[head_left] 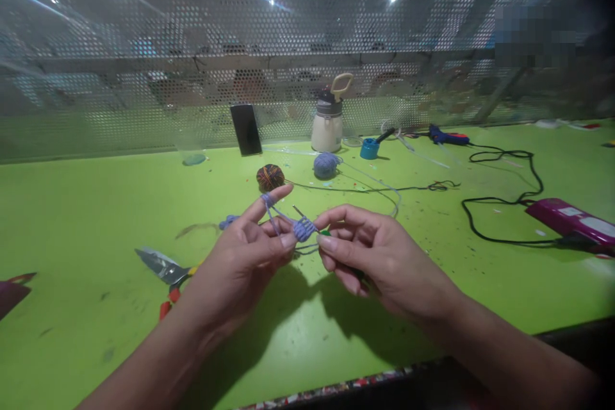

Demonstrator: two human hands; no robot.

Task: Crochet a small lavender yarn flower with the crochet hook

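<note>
Between thumb and fingers, my left hand [254, 240] pinches a small piece of purple crochet work [303, 229]. Purple yarn is wound around its raised index finger and runs down to the piece. My right hand [369, 243] grips a crochet hook [298, 211] with a green handle, mostly hidden by the fingers. The hook's metal shaft passes through several loops of the piece, its tip pointing up and left. Behind the hands lies a purple yarn ball [325, 166], its strand curving round on the right. A dark multicoloured yarn ball [270, 177] sits to its left.
Open-bladed scissors [163, 266] lie beside my left forearm. Farther back stand a phone [246, 130], a cream bottle [327, 128] and a blue tape roll [369, 148]. A blue glue gun [449, 136] and a magenta device [571, 221] with black cord are at right. A perforated metal screen [192, 83] backs the green table.
</note>
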